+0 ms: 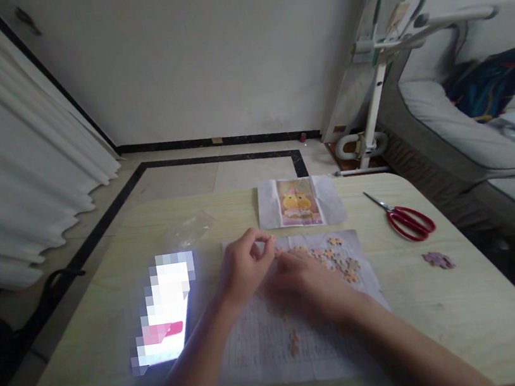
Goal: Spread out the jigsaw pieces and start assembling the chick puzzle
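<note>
My left hand (247, 263) is raised over the left side of a white paper sheet (255, 347), thumb and forefinger pinched together. Whatever sits between those fingertips is too small to make out. Close beside it, my right hand (298, 277) is blurred by motion, its fingers curled down over the sheet and partly hidden. Loose jigsaw puzzle pieces (348, 264) in orange, pink and grey lie around and beyond the right hand. A few more pieces (294, 342) rest nearer the front of the sheet. Behind stands a creased reference picture (298, 202) with yellow cartoon figures, flat on the table.
On the pale wooden table (486, 320) lie red-handled scissors (407, 220) and a small purplish cluster of pieces (438, 260) at right. A lit, pixelated phone (166, 308) is at left, with a clear plastic bag (193, 227) behind it. A sofa (431, 98) stands beyond.
</note>
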Action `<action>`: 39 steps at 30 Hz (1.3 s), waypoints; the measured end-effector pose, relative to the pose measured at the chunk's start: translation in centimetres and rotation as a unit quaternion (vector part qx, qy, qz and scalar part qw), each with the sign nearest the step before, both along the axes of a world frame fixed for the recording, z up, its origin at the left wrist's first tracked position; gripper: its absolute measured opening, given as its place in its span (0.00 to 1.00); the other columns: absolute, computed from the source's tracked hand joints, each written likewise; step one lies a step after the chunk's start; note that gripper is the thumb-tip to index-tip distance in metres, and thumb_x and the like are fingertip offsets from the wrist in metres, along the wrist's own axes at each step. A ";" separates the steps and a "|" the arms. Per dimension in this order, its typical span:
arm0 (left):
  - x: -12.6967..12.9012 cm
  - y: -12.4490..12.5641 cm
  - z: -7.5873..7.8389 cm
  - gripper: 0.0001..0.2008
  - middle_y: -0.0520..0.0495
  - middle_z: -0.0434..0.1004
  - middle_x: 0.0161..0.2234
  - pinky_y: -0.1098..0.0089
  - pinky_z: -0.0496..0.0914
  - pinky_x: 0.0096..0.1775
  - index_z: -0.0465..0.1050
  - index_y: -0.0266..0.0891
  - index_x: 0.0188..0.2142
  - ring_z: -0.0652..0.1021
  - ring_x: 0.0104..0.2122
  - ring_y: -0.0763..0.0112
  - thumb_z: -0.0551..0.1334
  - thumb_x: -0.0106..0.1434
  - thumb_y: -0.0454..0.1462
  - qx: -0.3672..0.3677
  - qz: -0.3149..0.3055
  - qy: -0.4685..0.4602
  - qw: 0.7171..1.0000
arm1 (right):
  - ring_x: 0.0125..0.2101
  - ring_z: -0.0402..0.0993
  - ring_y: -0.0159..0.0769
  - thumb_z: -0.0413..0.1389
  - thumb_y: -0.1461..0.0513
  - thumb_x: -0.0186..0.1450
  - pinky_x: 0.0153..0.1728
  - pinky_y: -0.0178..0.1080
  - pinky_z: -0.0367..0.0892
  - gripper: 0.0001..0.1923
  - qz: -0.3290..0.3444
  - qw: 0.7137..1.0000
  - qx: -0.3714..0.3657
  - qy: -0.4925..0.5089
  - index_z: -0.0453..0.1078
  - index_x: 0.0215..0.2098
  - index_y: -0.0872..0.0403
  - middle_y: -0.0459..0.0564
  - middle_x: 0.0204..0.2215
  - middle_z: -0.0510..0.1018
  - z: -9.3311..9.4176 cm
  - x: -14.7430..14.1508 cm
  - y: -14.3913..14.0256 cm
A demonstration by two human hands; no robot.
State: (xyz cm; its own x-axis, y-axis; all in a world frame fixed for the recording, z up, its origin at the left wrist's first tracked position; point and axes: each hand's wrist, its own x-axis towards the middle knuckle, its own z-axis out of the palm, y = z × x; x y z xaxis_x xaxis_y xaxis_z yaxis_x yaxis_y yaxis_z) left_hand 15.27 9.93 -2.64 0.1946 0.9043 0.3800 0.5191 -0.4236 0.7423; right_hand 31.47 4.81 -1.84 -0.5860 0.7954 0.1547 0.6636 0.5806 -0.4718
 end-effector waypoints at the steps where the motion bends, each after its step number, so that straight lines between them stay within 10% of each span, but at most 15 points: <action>1: 0.0 0.0 0.0 0.07 0.54 0.71 0.20 0.76 0.62 0.25 0.72 0.39 0.31 0.70 0.20 0.76 0.60 0.62 0.39 0.000 -0.001 0.000 1.000 | 0.36 0.65 0.38 0.56 0.64 0.65 0.36 0.39 0.60 0.07 0.000 1.000 -0.001 0.000 0.75 0.31 0.53 0.50 0.33 0.72 0.0 0.0 0.0; 30: -0.1 0.1 0.7 0.09 0.52 0.75 0.23 0.76 0.65 0.26 0.72 0.38 0.30 0.73 0.22 0.75 0.60 0.62 0.40 0.015 0.027 -0.019 0.999 | 0.30 0.65 0.33 0.57 0.67 0.61 0.30 0.34 0.61 0.06 -0.022 0.996 -0.005 0.085 0.69 0.26 0.54 0.48 0.29 0.69 -0.2 1.0 0.3; 39: -0.3 0.5 -0.1 0.06 0.51 0.80 0.30 0.75 0.68 0.29 0.74 0.39 0.35 0.73 0.23 0.77 0.60 0.64 0.38 0.022 0.011 -0.009 1.000 | 0.32 0.70 0.35 0.56 0.63 0.65 0.34 0.37 0.66 0.05 -0.131 0.987 -0.004 0.094 0.75 0.36 0.53 0.51 0.34 0.73 0.4 3.5 1.7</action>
